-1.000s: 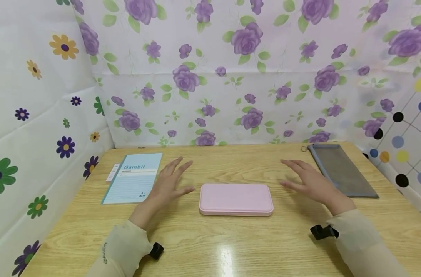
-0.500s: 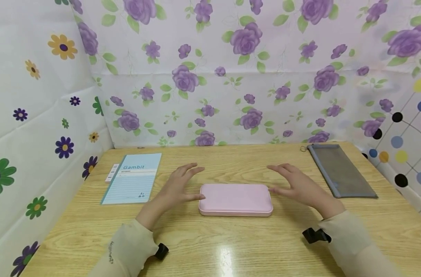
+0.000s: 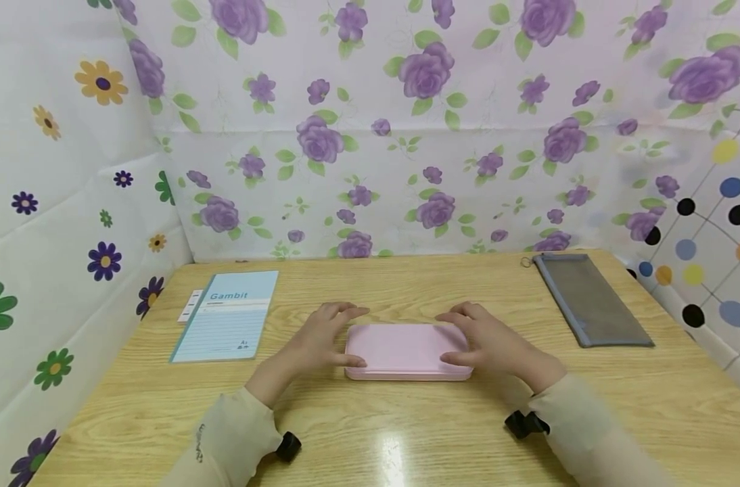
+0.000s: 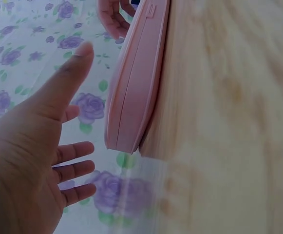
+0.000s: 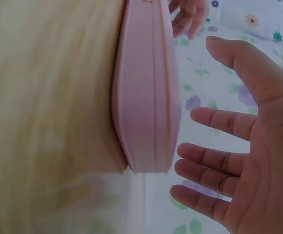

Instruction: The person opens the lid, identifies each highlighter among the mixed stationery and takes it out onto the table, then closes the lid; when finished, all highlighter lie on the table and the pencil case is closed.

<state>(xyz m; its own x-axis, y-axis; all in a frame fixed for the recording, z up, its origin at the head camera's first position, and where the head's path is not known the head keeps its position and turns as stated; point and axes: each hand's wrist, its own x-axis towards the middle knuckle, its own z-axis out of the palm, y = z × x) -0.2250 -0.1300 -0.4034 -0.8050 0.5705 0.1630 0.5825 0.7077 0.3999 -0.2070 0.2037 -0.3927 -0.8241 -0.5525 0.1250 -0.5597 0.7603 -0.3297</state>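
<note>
A pink pencil case (image 3: 403,348), flat with rounded corners, lies closed on the wooden table in front of the person. My left hand (image 3: 315,343) is at its left end, thumb over the front corner and fingers beyond the back edge. At the right end, my right hand (image 3: 494,341) mirrors this, its thumb overlapping the lid. Both wrist views show the case's side with a seam (image 4: 134,83) along it. There the left fingers (image 4: 75,170) and the right fingers (image 5: 212,163) are spread and stand apart from the case.
A light blue notebook (image 3: 226,325) lies at the left, with a small white labelled strip (image 3: 190,306) sticking out from under it. At the far right is a grey mesh zip pouch (image 3: 598,301). Floral cloth (image 3: 376,169) hangs along the table's back edge.
Both hands have moved inward from the sides to the two ends of the pencil case, their thumbs now over its lid. The case stays in place. The head view has shifted slightly.
</note>
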